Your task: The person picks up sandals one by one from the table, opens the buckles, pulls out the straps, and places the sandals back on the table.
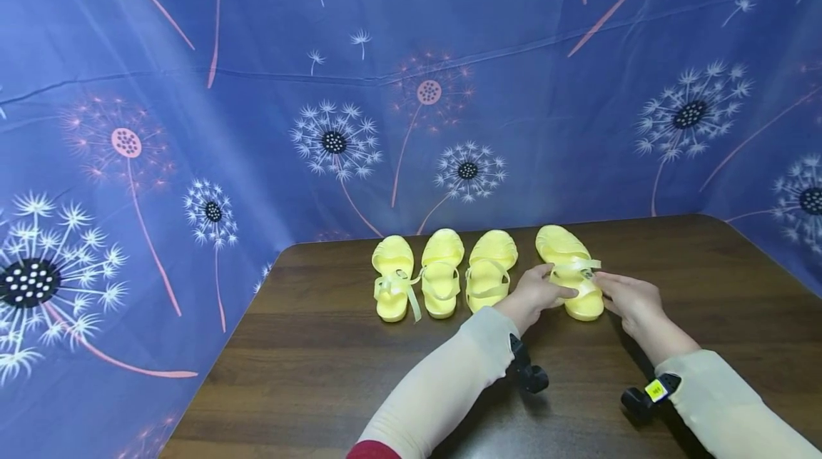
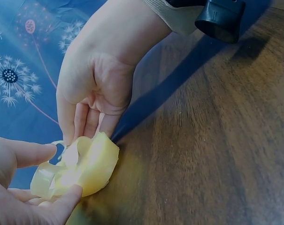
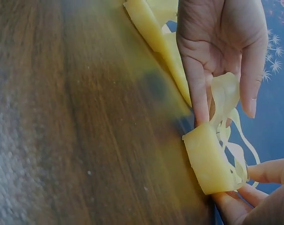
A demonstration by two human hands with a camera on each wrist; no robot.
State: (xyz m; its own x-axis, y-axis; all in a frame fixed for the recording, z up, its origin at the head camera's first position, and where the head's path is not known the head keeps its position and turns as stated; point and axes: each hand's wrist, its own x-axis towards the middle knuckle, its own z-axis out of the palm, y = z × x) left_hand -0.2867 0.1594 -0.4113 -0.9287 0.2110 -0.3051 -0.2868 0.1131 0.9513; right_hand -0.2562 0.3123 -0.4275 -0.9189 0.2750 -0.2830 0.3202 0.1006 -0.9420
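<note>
A yellow closed-toe sandal [image 1: 584,302] with a strap stands at the right end of a row, toe toward the backdrop. My left hand [image 1: 536,293] holds it from its left side, thumb by the heel and a finger by the strap. From the right side, my right hand [image 1: 632,300] grips it with its fingertips. In the left wrist view, the sandal [image 2: 100,164] sits between both hands, its strap loop raised. The right wrist view shows the sandal's heel [image 3: 208,161] and thin ribbon ends near my right fingers [image 3: 272,171].
Left of the held sandal stand a yellow sandal [image 1: 493,250], another sandal [image 1: 443,248] and a sandal with a ribbon bow [image 1: 392,255]. All are on the brown wooden table [image 1: 308,373]. A blue dandelion-print cloth [image 1: 546,123] hangs behind.
</note>
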